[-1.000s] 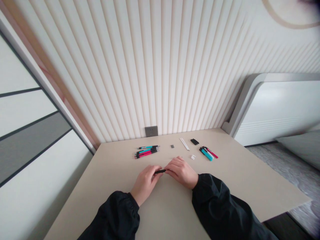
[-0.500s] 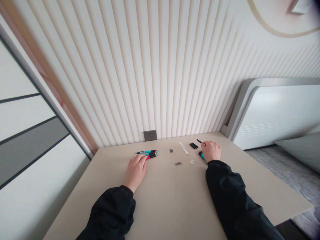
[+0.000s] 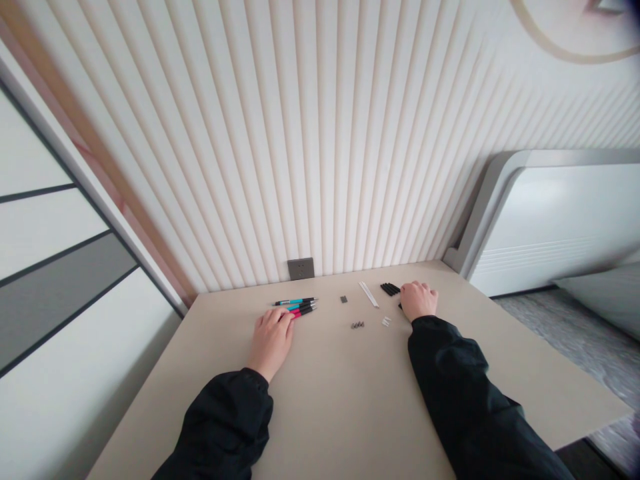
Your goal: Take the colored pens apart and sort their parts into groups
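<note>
The left hand (image 3: 273, 337) is laid over the near ends of a bunch of pens (image 3: 297, 302) on the left of the table (image 3: 325, 413), with the fingers loosely curled; whether a pen is gripped or only touched cannot be told. The bunch is perhaps being steadied by that hand, since the pens are round and could roll. The right hand (image 3: 419, 300) is lowered beside the right end of a row of black tubes (image 3: 389, 289), its fingers bent and turned down out of sight, so whether anything is held in it cannot be told. A small dark tip is seen under its near edge, the rest being hidden. Between the hands, the small parts are set out apart by kind, probably so that each sort can be told and picked up easily: white sticks (image 3: 370, 295) are laid side by side, a grey piece (image 3: 343, 299) is placed to their left, and metal tips (image 3: 358, 325) are lined up nearer the person, with white bits (image 3: 387, 321) loosely grouped to their right. The table's near middle is left bare, which presumably gives room for both hands.
</note>
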`<action>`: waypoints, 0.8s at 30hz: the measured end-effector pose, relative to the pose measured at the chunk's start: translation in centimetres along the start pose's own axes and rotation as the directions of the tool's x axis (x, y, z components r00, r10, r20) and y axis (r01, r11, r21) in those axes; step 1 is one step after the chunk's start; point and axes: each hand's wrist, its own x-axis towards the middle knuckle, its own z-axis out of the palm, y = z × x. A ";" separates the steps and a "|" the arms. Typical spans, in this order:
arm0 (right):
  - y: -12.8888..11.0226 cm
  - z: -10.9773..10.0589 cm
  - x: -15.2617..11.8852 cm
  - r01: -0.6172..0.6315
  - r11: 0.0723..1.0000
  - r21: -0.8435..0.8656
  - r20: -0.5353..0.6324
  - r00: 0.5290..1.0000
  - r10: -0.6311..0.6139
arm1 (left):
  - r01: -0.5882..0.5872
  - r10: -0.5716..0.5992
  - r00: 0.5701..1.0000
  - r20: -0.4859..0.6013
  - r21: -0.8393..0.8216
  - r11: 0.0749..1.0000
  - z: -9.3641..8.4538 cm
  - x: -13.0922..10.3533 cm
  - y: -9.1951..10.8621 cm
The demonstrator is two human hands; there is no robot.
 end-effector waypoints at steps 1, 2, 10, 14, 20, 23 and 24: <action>0.0 0.1 0.0 0.001 1.000 -0.006 0.006 1.000 -0.001 | 0.005 -0.006 1.000 0.015 0.017 1.000 -0.1 0.0 0.1; 0.0 0.1 0.0 0.002 1.000 -0.011 0.012 1.000 -0.002 | 0.009 -0.010 0.999 0.030 0.032 0.999 -0.2 0.0 0.1; 0.3 0.1 -0.2 0.007 1.000 -0.016 0.029 1.000 -0.007 | 0.014 -0.018 0.998 0.059 0.076 0.997 -0.4 0.0 0.2; 0.2 -0.5 -0.6 0.011 1.000 0.013 -0.048 0.999 -0.010 | 0.016 -0.022 0.997 0.068 0.087 0.996 -0.3 -0.1 0.1; -2.1 -2.7 -2.8 0.202 0.960 0.195 -0.352 0.928 -0.124 | 0.009 -0.014 0.998 0.064 0.084 0.996 -0.2 -0.2 -0.1; -4.4 -3.9 -5.0 0.400 0.872 0.283 -0.455 0.856 -0.246 | -0.027 0.021 0.998 0.064 0.101 0.994 -0.3 -0.3 -0.1; -5.3 -4.2 -5.8 0.456 0.836 0.304 -0.465 0.837 -0.287 | -0.039 0.032 0.997 0.066 0.107 0.993 -0.4 -0.4 0.0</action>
